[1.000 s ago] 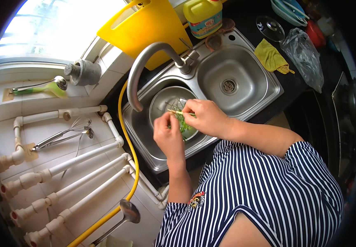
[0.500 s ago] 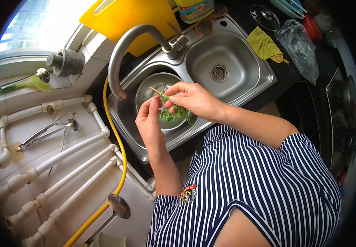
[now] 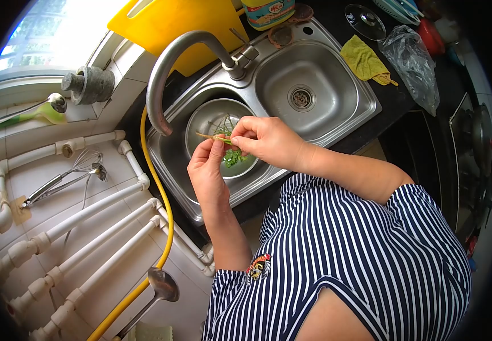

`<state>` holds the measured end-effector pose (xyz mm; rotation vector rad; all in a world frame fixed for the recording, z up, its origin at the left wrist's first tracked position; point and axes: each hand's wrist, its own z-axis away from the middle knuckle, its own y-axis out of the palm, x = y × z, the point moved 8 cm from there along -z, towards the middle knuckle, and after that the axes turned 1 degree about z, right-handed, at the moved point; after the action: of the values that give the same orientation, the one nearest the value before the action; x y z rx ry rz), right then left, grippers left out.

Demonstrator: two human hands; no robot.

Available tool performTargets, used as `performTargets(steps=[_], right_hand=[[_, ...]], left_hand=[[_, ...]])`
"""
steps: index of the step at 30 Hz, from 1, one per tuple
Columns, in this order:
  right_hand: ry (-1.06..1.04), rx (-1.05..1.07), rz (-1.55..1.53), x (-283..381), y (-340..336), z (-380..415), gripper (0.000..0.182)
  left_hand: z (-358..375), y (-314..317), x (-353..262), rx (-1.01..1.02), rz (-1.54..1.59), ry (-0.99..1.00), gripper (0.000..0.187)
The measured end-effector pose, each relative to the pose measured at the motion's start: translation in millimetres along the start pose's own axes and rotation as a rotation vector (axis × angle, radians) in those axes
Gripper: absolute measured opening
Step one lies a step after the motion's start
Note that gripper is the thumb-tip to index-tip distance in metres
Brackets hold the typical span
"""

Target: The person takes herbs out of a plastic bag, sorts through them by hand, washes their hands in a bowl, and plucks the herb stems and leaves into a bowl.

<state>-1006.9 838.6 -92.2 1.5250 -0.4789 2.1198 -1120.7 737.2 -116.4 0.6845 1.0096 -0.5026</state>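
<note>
Over the left sink basin, my left hand point(image 3: 208, 163) pinches the pale root end of a thin green herb stem point(image 3: 223, 138). My right hand point(image 3: 266, 139) has its fingers closed on the same stem just to the right. Below the hands, a round metal bowl point(image 3: 199, 122) stands in the left basin, and leafy greens point(image 3: 234, 157) show in it, partly hidden by my hands. A curved metal faucet point(image 3: 158, 94) arches over the left side of the basin.
The right basin point(image 3: 325, 94) has a round drain. Right of it lie a yellow-green cloth point(image 3: 362, 59), a clear plastic bag point(image 3: 413, 68) and a glass lid point(image 3: 365, 23). A yellow board point(image 3: 172, 25) stands behind the faucet. A yellow hose point(image 3: 160, 176) runs down the left.
My right hand's fingers have closed in on the stem near the left fingertips. The stem now lies more level, and the leafy bunch that hung under my right hand no longer shows there.
</note>
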Motion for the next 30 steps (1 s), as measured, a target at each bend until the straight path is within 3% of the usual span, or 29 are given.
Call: performTargets(steps=[8, 10, 17, 25, 30], right_hand=[[-0.137, -0.059, 0.173, 4, 0, 1, 0.019], [-0.100, -0.057, -0.023, -1, 0, -2, 0.018], [-0.117, -0.040, 0.056, 6, -1, 2, 0.015], [-0.430, -0.194, 0.383, 26, -2, 10, 0.012], [-0.509, -0.273, 0.476, 34, -4, 13, 0.012]], left_hand=[[0, -3, -3, -0.017, -0.087, 0.078, 0.018], [2, -1, 4, 0.024, 0.118, -0.036, 0.018], [7, 9, 2, 0.011, 0.192, -0.110, 0.026], [5, 8, -3, -0.003, 0.025, 0.038, 0.035], [6, 7, -7, -0.039, -0.110, 0.063, 0.028]])
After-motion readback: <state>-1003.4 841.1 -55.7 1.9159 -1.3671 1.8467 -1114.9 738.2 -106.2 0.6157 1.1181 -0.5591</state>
